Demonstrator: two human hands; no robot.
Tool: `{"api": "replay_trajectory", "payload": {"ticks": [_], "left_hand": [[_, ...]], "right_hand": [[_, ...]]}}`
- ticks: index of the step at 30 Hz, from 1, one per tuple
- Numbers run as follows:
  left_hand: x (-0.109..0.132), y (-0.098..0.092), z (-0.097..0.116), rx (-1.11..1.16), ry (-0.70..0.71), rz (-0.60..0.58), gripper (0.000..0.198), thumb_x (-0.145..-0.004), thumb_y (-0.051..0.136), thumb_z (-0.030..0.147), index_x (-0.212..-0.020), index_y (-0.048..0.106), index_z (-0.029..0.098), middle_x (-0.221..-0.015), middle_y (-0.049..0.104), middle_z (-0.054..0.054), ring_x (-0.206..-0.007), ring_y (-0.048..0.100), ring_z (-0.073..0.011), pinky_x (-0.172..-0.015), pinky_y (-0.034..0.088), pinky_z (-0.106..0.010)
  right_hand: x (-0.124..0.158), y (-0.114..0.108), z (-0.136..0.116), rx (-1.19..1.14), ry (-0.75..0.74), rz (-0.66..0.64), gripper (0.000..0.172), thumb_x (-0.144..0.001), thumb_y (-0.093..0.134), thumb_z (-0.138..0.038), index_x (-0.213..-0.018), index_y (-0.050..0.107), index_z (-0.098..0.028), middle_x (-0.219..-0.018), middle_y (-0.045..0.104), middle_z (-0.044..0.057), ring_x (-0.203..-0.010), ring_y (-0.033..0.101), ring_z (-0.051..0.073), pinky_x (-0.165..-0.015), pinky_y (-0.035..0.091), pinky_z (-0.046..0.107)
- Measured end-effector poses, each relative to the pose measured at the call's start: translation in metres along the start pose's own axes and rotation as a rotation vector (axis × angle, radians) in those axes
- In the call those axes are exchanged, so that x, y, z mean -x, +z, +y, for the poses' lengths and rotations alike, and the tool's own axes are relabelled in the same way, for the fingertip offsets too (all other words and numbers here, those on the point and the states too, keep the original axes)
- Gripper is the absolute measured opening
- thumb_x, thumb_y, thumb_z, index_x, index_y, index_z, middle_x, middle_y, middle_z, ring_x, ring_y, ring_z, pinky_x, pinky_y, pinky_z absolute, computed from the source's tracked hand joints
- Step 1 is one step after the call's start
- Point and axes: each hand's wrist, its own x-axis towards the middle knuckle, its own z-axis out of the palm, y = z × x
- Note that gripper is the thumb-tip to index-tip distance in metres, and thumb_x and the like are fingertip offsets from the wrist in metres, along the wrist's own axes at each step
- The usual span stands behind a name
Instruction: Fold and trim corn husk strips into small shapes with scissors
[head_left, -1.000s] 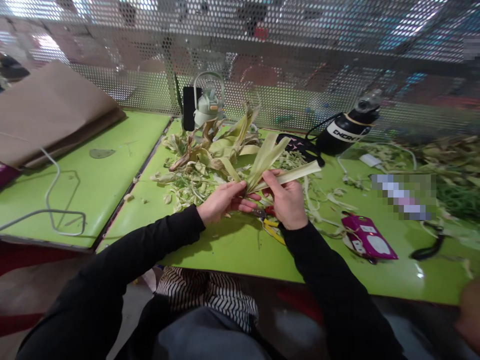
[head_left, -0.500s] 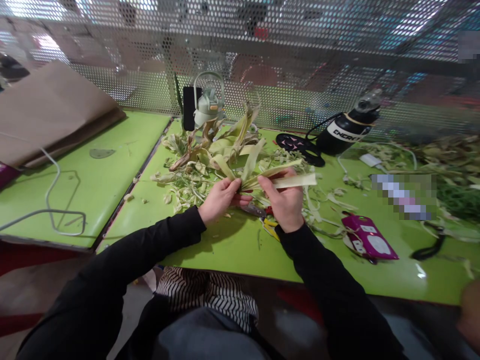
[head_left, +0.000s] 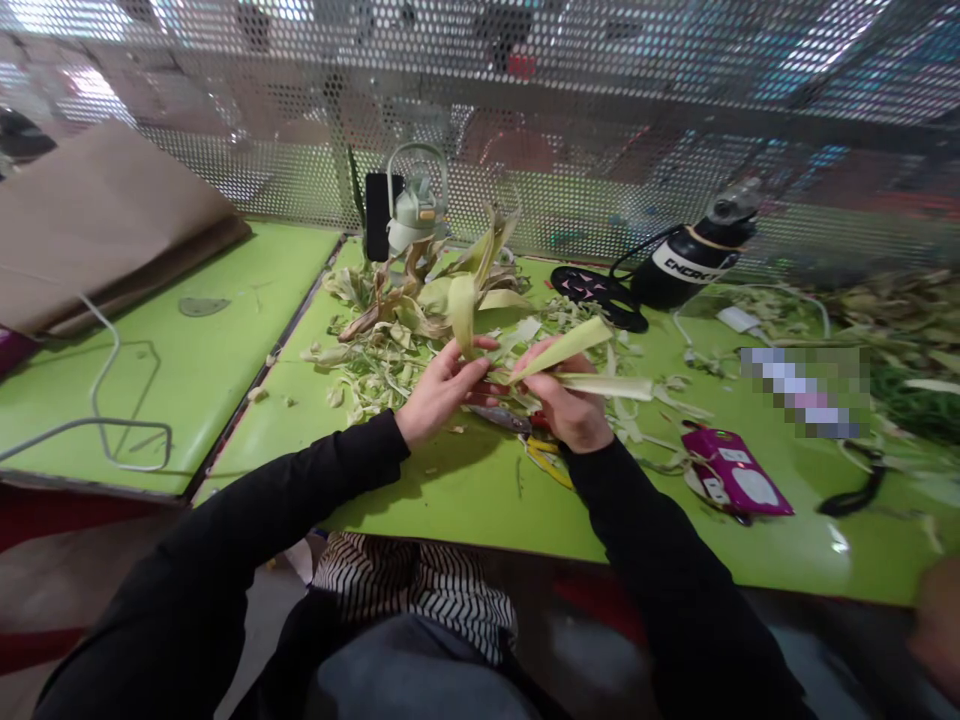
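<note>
Both hands meet over the green table [head_left: 465,490]. Left hand [head_left: 439,395] is pinched shut on the base of the husk bundle [head_left: 562,350], with one leaf curling up just above its fingers. Right hand [head_left: 571,408] is closed on the same bundle from the opposite side, two pale strips sticking out past its thumb. Yellow-handled snips [head_left: 541,452] lie right under the right wrist (blades half hidden). Loose husk pile [head_left: 405,300] sits just beyond the left hand. Magenta packet [head_left: 731,478] is well off the right hand's outer side, black bottle [head_left: 690,262] further back.
</note>
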Motion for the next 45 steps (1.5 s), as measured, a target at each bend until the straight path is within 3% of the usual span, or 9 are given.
{"api": "replay_trajectory", "payload": {"ticks": [6, 11, 20, 25, 29, 33, 36, 41, 45], "left_hand": [[0.002, 0.000, 0.000, -0.002, -0.034, -0.112, 0.033, -0.087, 0.067, 0.018, -0.117, 0.052, 0.016, -0.098, 0.072, -0.007, -0.074, 0.072, -0.0126, -0.069, 0.060, -0.025], [-0.001, 0.004, -0.002, -0.008, -0.156, -0.035, 0.018, -0.091, 0.061, 0.015, -0.107, 0.054, 0.015, -0.087, 0.072, -0.004, -0.067, 0.071, -0.0107, -0.067, 0.060, -0.024], [0.000, 0.011, 0.000, -0.012, -0.124, 0.086, 0.014, -0.092, 0.054, 0.008, -0.105, 0.056, 0.015, -0.079, 0.068, 0.000, -0.064, 0.070, -0.0100, -0.060, 0.058, -0.020], [0.004, 0.006, -0.002, -0.061, -0.045, -0.036, 0.028, -0.091, 0.056, 0.011, -0.119, 0.057, 0.017, -0.086, 0.069, -0.001, -0.068, 0.071, -0.0108, -0.062, 0.058, -0.020], [0.007, 0.006, -0.005, -0.138, -0.082, -0.149, 0.012, -0.091, 0.057, 0.013, -0.099, 0.066, 0.014, -0.101, 0.072, -0.007, -0.071, 0.070, -0.0087, -0.064, 0.057, -0.017], [0.001, 0.007, -0.002, -0.047, -0.103, 0.011, 0.008, -0.094, 0.050, 0.010, -0.096, 0.056, 0.015, -0.094, 0.072, -0.004, -0.064, 0.068, -0.0061, -0.064, 0.057, -0.018], [-0.004, 0.004, 0.002, 0.055, -0.104, 0.092, 0.012, -0.093, 0.053, 0.008, -0.101, 0.051, 0.016, -0.079, 0.071, 0.000, -0.065, 0.070, -0.0076, -0.066, 0.057, -0.019], [-0.006, -0.004, 0.009, 0.198, -0.125, 0.071, 0.010, -0.091, 0.054, 0.004, -0.097, 0.056, 0.012, -0.079, 0.072, -0.003, -0.071, 0.069, -0.0085, -0.078, 0.056, -0.024], [-0.005, -0.007, 0.015, 0.227, -0.147, 0.014, 0.012, -0.092, 0.051, 0.004, -0.097, 0.059, 0.011, -0.080, 0.072, -0.004, -0.073, 0.069, -0.0086, -0.083, 0.055, -0.026]], "right_hand": [[-0.007, 0.007, 0.002, -0.131, 0.097, 0.188, 0.020, -0.080, 0.072, -0.036, -0.083, 0.057, -0.023, -0.068, 0.060, -0.006, -0.052, 0.054, 0.008, -0.051, 0.048, 0.023], [-0.009, 0.012, -0.008, -0.110, 0.178, 0.215, 0.024, -0.077, 0.073, -0.036, -0.078, 0.054, -0.022, -0.062, 0.061, -0.007, -0.046, 0.051, 0.007, -0.044, 0.044, 0.021], [-0.012, 0.014, -0.009, -0.232, 0.409, 0.282, 0.026, -0.069, 0.072, -0.038, -0.076, 0.052, -0.022, -0.053, 0.056, -0.007, -0.038, 0.048, 0.007, -0.035, 0.035, 0.019], [-0.011, 0.013, -0.011, -0.200, 0.417, 0.252, 0.030, -0.071, 0.074, -0.039, -0.076, 0.050, -0.022, -0.049, 0.054, -0.010, -0.033, 0.041, 0.005, -0.032, 0.029, 0.017], [-0.012, 0.013, -0.008, -0.208, 0.423, 0.253, 0.036, -0.069, 0.080, -0.040, -0.080, 0.050, -0.022, -0.049, 0.054, -0.011, -0.034, 0.041, 0.005, -0.032, 0.030, 0.016], [-0.010, 0.015, -0.008, -0.219, 0.265, 0.202, 0.032, -0.071, 0.082, -0.037, -0.086, 0.059, -0.021, -0.074, 0.071, -0.004, -0.057, 0.062, 0.008, -0.056, 0.055, 0.020], [-0.003, 0.015, -0.012, -0.018, 0.101, 0.141, 0.016, -0.087, 0.067, -0.037, -0.093, 0.067, -0.022, -0.094, 0.076, 0.002, -0.074, 0.071, 0.012, -0.071, 0.062, 0.028], [0.010, 0.017, -0.015, 0.569, -0.541, -0.267, 0.029, -0.093, 0.056, -0.016, -0.116, 0.071, -0.026, -0.111, 0.077, 0.006, -0.102, 0.073, 0.021, -0.092, 0.060, 0.041], [0.014, 0.026, -0.012, 0.722, -0.881, -0.425, 0.039, -0.090, 0.053, -0.006, -0.124, 0.065, -0.021, -0.104, 0.078, 0.008, -0.095, 0.072, 0.021, -0.087, 0.062, 0.041]]}}
